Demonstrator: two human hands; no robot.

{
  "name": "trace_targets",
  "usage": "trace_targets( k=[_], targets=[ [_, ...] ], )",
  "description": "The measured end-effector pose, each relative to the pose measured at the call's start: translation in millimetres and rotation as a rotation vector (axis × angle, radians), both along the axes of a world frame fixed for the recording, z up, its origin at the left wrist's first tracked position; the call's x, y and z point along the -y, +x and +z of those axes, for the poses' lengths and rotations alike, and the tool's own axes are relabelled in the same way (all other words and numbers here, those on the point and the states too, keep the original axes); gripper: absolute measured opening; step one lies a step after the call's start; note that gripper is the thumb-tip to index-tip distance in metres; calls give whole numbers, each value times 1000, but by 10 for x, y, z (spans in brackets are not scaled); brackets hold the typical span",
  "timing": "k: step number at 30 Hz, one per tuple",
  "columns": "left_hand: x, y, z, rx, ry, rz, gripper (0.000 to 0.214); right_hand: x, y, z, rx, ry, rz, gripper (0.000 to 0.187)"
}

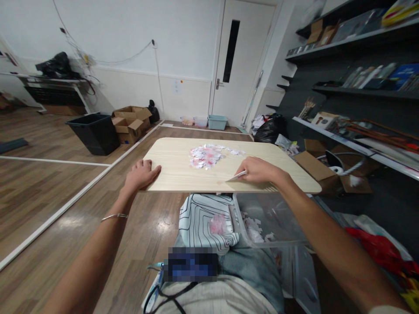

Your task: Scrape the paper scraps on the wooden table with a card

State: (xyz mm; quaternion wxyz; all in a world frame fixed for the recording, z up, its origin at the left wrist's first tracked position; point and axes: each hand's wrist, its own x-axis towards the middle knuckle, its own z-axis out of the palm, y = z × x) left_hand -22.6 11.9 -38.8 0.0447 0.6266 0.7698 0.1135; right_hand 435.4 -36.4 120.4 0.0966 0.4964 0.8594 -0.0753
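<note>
My right hand is closed around a thin white card, which slants down to the tabletop, its tip at or just over the surface. My left hand lies on the left edge of the pale wooden table, thumb apart from the fingers and nothing held. A loose heap of small white and pink paper-like pieces is spread between and beyond my hands. A thin trail of the pieces runs off to the right of the heap.
Under the table's near edge, a clear plastic bin holds white scraps. A patterned cloth with a pink bundle covers my lap. A black bin and cardboard boxes stand left; shelves line the right wall.
</note>
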Motion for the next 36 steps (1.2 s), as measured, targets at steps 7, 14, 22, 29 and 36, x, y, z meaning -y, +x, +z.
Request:
trace_targets(
  k=[7, 14, 22, 29, 36],
  targets=[
    [24, 22, 47, 24, -14, 7, 91, 62, -23, -18, -11, -17, -1, 21],
    [44, 42, 71, 21, -29, 4, 93, 262, -206, 10, 58, -16, 67, 36],
    [37, 31, 55, 24, -14, 11, 92, 267, -279, 82, 25, 26, 19, 25],
    [29, 18, 55, 19, 1, 0, 92, 329, -365, 78, 101, 13, 72, 31],
    [27, 25, 54, 33, 26, 13, 87, 275, -260, -23, 45, 6, 99, 49]
  ],
)
